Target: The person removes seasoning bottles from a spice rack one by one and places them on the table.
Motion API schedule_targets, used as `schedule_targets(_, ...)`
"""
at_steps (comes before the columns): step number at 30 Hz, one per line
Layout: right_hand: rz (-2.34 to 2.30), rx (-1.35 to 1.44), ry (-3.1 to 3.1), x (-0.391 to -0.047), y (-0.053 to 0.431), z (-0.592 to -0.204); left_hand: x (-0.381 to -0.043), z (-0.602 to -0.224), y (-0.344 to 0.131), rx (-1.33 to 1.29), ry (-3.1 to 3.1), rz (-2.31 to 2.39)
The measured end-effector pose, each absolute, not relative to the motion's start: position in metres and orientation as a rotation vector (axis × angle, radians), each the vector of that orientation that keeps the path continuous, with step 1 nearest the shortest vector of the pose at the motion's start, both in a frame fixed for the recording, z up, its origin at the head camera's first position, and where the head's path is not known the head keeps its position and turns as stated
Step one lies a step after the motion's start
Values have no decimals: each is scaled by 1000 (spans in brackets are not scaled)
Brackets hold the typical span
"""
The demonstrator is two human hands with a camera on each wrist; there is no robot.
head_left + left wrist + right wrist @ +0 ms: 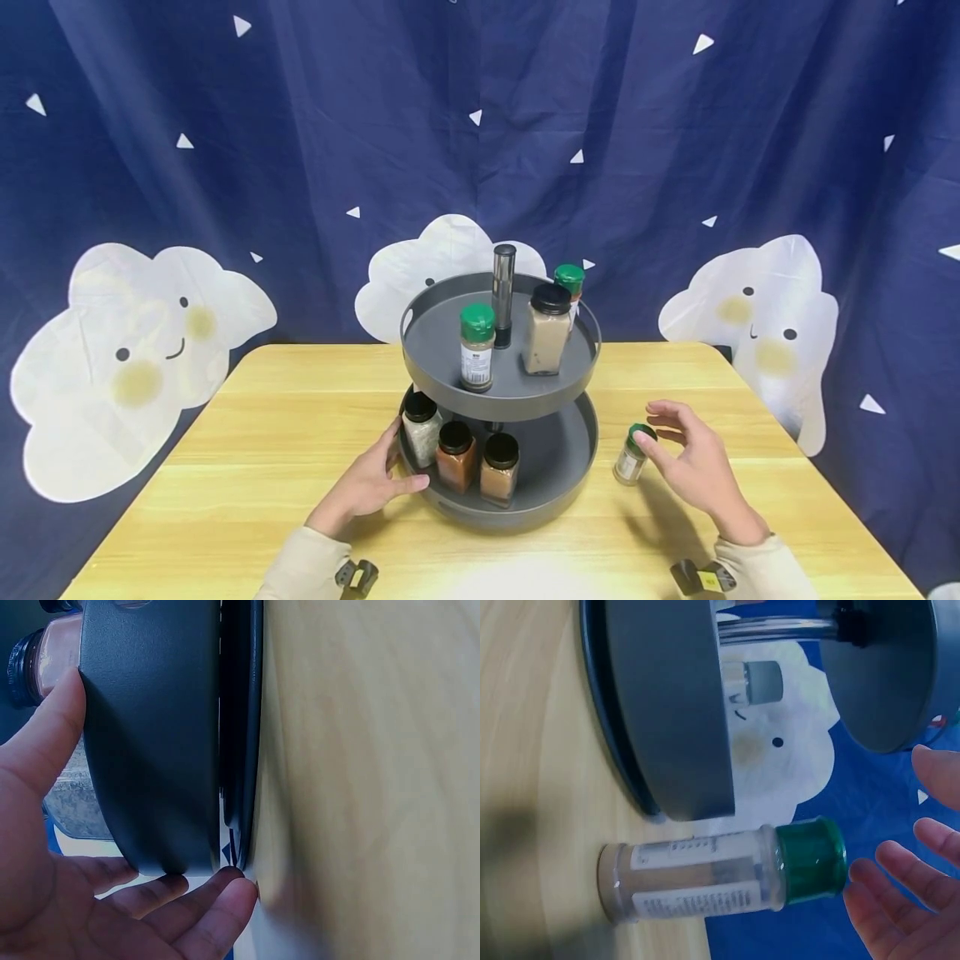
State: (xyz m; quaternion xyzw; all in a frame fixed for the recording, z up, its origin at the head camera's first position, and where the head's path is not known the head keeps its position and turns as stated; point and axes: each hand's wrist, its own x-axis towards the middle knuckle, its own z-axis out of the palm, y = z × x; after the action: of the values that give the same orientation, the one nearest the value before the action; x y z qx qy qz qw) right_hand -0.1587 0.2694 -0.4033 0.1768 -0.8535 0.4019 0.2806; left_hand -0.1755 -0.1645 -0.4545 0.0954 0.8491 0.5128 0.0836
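Note:
A dark grey two-tier turntable (pixel 495 517) stands mid-table. My left hand (pixel 371 479) rests against its lower tier from the left; in the left wrist view the thumb touches the rim and fairly straight fingers lie along the outer wall. Beside that hand, on the lower tier, stand a black-lidded jar of white grains (pixel 422 433), a reddish-brown spice jar (pixel 454 462) and a light-brown spice jar (pixel 499 475). To the turntable's right a green-capped spice bottle (pixel 697 874) stands upright on the table. My right hand (pixel 693 462) hovers around its cap, fingers spread, fingertips slightly apart from it.
The upper tier carries a green-capped bottle (pixel 476 358), a square black-lidded jar (pixel 547 333) and another green-capped bottle (pixel 570 282) behind it. A metal post (pixel 503 287) rises through the tiers. Behind the wooden table (pixel 315 375) hangs a blue curtain (pixel 420 108) with clouds.

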Motion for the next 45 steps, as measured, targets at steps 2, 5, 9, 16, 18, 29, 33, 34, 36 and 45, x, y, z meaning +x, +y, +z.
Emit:
schedule_targets(2, 1083, 484, -2274, -159, 266, -402, -176, -455, -165, 289, 2546, 1519)
schedule_targets(5, 1092, 497, -2267, -160, 261, -401, -176, -455, -165, 285, 2549, 1513)
schedule_targets(9, 1112, 529, -2247, -161, 252, -399, -176, -454, -166, 286, 2533, 1527)
schedule_targets(16, 1141, 578, -2260, -164, 237, -399, -176, -453, -165, 274, 2517, 1547)
schedule_targets(18, 1145, 582, -2278, -164, 233, -400, -176, -453, -165, 276, 2515, 1548)
schedule_targets(29, 1175, 672, -2308, -167, 207, -409, -176, -452, -164, 288, 2548, 1521)
schedule_targets(33, 1198, 698, -2326, -164, 197, -408, -175, -450, -164, 292, 2538, 1528)
schedule_targets(34, 1205, 705, -2331, -163, 195, -408, -174, -450, -164, 294, 2534, 1531)
schedule_targets(36, 1227, 721, -2343, -162, 190, -408, -174, -450, -165, 295, 2526, 1536)
schedule_targets(45, 1268, 822, -2344, -162, 175, -417, -175, -454, -164, 291, 2516, 1556)
